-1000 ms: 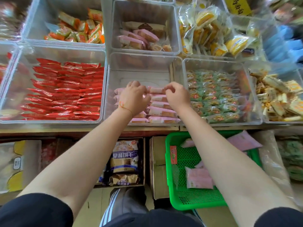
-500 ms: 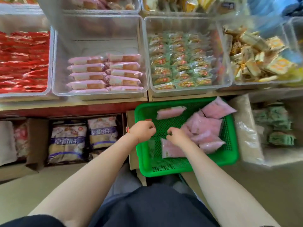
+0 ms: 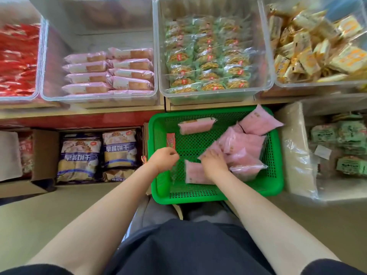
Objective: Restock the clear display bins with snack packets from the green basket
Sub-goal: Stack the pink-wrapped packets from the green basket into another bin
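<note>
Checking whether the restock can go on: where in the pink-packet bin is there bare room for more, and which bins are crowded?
The pink-packet bin has bare floor at the back, between its far wall and the two rows of pink packets. The green-packet bin and the yellow-packet bin are packed. In the green basket, the near-left mesh is bare.

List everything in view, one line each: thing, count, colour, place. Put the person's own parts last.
green basket: one, green, on the floor below the shelf.
pink packets in basket: several, pink, piled at its right side.
pink-packet bin: one, clear, shelf centre-left, two rows of pink packets.
green-packet bin: one, clear, shelf centre-right, full.
red-packet bin: one, clear, far left.
yellow-packet bin: one, clear, far right.
biscuit bags: two clearly seen, blue and white, in a carton under the shelf.
left hand: one, over the basket, fingers curled, nothing visibly held.
right hand: one, on the pink packets; grip unclear.
</note>
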`<state>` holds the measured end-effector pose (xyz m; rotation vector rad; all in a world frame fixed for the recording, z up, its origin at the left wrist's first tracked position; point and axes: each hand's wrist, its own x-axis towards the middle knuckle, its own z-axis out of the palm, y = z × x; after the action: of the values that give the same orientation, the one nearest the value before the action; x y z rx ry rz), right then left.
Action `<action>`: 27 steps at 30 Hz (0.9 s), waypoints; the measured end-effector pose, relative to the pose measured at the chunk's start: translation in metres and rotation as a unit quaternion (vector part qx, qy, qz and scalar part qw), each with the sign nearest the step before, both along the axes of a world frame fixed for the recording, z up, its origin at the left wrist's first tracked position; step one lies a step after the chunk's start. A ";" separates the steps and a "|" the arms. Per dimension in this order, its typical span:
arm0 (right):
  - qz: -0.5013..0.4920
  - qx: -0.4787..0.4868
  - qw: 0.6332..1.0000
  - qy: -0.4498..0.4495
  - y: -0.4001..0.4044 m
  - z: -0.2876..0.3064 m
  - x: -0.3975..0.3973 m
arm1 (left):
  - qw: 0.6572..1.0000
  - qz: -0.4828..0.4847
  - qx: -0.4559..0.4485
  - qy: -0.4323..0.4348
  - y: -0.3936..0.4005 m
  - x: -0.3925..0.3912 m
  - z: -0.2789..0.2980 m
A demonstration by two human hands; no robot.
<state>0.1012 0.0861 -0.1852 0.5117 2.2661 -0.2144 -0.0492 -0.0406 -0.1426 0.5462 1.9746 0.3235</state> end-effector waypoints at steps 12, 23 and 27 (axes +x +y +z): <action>-0.283 -0.134 0.930 0.194 0.010 0.044 -0.006 | 0.947 0.301 -0.012 -0.113 0.019 0.031 -0.005; -0.422 -0.292 0.777 0.364 0.015 0.098 -0.044 | 0.776 0.528 0.127 -0.322 0.042 0.003 0.031; -0.550 -0.265 0.747 0.264 0.054 0.076 -0.059 | 0.768 0.526 0.106 -0.351 0.018 -0.012 0.028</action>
<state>0.0426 0.1400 -0.1088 1.5540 1.9235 -1.7189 -0.0608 -0.0228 -0.1148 -0.5833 1.2973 1.2539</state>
